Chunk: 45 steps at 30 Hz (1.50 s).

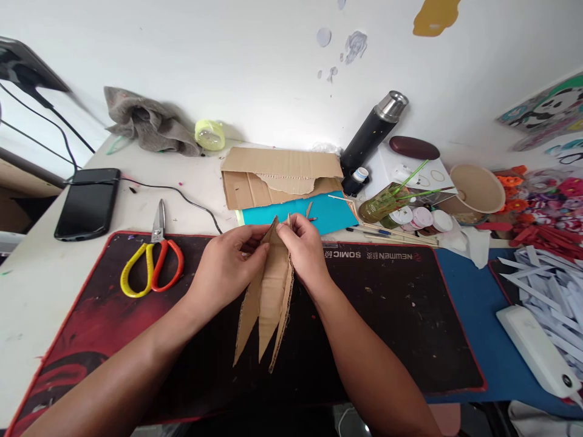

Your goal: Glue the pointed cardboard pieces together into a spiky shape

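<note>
Between my two hands, above the dark mat, is a piece of cardboard (273, 285) cut and folded into long pointed strips. Its points hang down toward me, and its far end is at my fingers. My left hand (232, 258) pinches the left strip near the top, thumb in front. With thumb and fingers closed, my right hand (306, 249) grips the right edge near the top. Scissors (157, 252) with one yellow and one red handle lie to the left of my left hand, blades pointing away. Some of my fingertips are hidden behind the cardboard.
A torn cardboard box piece (282, 167) lies on a blue sheet (334, 209) beyond my hands. The phone (86, 203) and its cable are left. A thermos (374, 130), jars (421, 218) and a white pile of paper strips (546, 297) stand right. The mat (378, 315) spans the front.
</note>
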### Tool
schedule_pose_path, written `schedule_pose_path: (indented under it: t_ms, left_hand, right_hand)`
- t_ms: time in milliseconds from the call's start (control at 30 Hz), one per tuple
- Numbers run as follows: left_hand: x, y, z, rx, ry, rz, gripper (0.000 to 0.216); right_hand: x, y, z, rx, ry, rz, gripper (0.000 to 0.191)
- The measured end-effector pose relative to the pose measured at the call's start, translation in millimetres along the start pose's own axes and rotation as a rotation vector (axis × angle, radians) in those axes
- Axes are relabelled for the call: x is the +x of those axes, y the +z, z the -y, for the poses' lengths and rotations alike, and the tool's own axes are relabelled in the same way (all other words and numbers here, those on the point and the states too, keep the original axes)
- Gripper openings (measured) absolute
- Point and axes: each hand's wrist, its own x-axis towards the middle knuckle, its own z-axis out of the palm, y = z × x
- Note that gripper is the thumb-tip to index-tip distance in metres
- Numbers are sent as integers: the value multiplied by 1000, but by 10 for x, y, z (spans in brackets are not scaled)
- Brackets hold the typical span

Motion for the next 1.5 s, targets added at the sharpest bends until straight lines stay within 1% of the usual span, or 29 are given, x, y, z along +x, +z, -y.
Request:
schedule_pose_path:
  t_ms: [433, 767, 1500]
  left_hand:
    - [6, 5, 6, 17, 14, -9, 33]
    - [11, 3, 6, 28, 5, -11, 34]
    - [17, 13, 21, 19, 10, -5, 35]
  right_hand:
    - [17, 15, 21, -18, -20, -1, 30]
    - [26, 11, 2, -29, -4, 2, 32]
    - [38, 22, -14, 23, 6, 2, 30]
